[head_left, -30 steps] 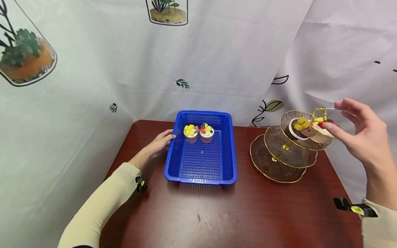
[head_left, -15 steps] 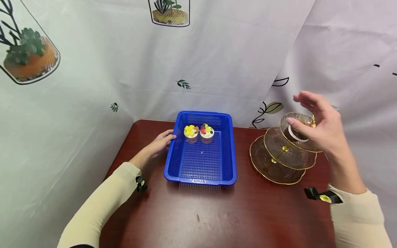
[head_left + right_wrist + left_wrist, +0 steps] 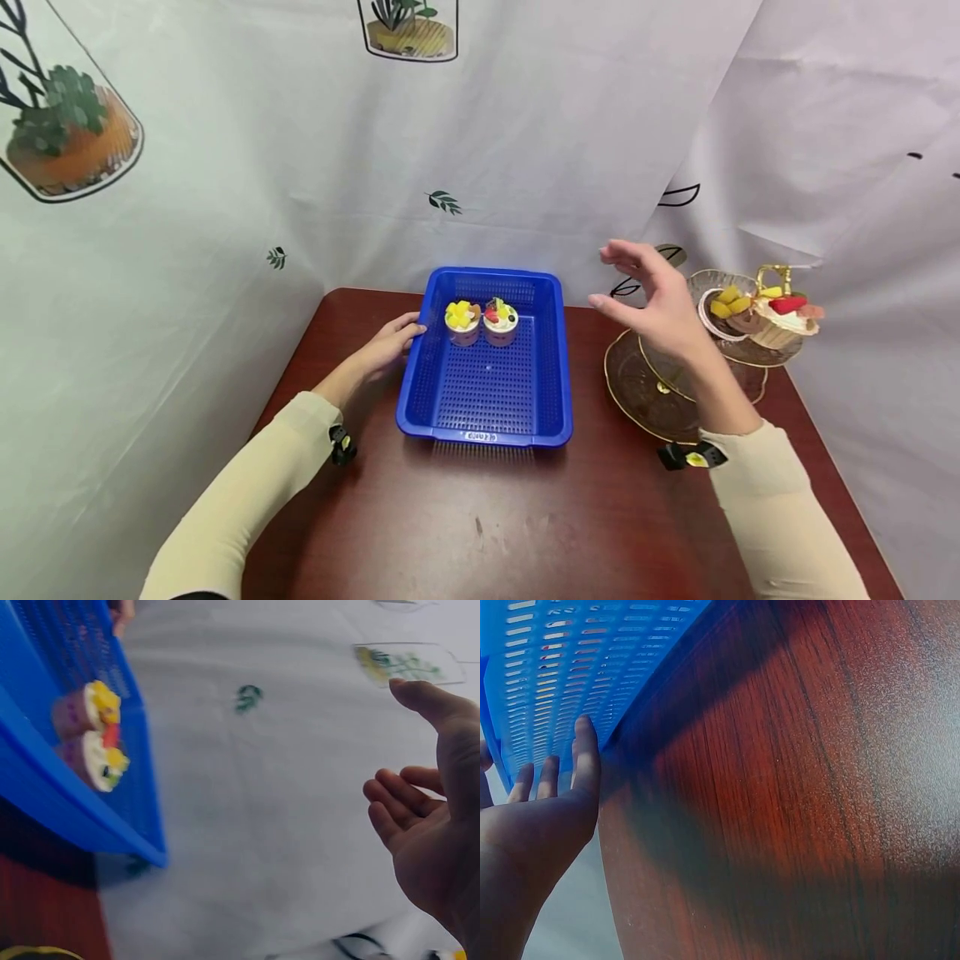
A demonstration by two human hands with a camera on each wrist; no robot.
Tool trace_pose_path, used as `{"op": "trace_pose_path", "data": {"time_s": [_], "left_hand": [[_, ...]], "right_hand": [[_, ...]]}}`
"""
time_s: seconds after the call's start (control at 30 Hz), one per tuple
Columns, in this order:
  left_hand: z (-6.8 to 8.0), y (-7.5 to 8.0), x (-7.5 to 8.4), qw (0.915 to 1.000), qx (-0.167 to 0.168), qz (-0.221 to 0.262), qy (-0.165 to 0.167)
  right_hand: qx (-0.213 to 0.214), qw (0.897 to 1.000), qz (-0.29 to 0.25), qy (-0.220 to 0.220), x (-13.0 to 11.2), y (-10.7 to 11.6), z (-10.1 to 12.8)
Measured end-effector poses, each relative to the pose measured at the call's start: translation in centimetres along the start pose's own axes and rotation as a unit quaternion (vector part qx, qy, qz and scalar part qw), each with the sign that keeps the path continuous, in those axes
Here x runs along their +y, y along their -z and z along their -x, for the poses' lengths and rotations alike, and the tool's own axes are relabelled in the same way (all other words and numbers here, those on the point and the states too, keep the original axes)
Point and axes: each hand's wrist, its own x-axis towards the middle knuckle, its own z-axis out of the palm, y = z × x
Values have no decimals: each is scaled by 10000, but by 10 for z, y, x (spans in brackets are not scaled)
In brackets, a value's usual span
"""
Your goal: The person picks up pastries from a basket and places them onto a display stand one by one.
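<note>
My left hand (image 3: 384,346) holds the left side of a blue plastic basket (image 3: 483,437), with the thumb at its rim and the fingers (image 3: 586,761) along the perforated outer wall. Inside, toward the back, stand two dessert cups side by side: one topped with yellow fruit cubes (image 3: 462,317), the other with cream, strawberry and other fruit (image 3: 500,318). My right hand (image 3: 660,304) hangs in the air between the basket and a tiered stand, thumb and fingers spread apart with nothing between them. In the right wrist view its palm (image 3: 420,862) faces the basket.
A three-tier glass stand (image 3: 637,400) with gold rims is at the right, partly hidden by my right forearm. Its top tier bears a chocolate-coloured cup with yellow fruit (image 3: 729,307) and a strawberry-topped cupcake (image 3: 783,321). Patterned white cloth (image 3: 525,150) hangs behind the brown table (image 3: 525,533).
My right hand has moved left from beside the stand's top tier, across the stand, toward the basket. The desserts on the top tier show again. My left hand and the basket stay put.
</note>
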Motion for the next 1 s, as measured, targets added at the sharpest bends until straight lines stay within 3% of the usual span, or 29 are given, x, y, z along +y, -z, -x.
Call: {"op": "trace_pose_path", "data": {"time_s": [0.3,0.73,1.0], "left_hand": [[0,0,0,9998,17,204,-33],[-2,2,0,9999,-2,164,-15],[-3,2,-3,9999,-1,158,-50]], "right_hand": [[-438,9937,-295,-990,42,-45,3],[-785,9822,-157,-1697,92,-94,-11],[-931,9722,-439,-2104,108,-116,-22]]}}
